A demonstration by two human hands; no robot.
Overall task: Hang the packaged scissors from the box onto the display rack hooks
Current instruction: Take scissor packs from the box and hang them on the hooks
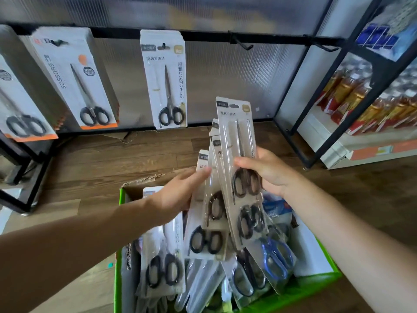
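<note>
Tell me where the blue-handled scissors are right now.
The blue-handled scissors lie at the right side of the green box, low in the head view, just under the fan of packs that the right hand holds.

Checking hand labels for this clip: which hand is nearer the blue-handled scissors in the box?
Right. The right hand holds a scissors pack over the blue-handled scissors; the left hand is farther off, up and left.
</note>
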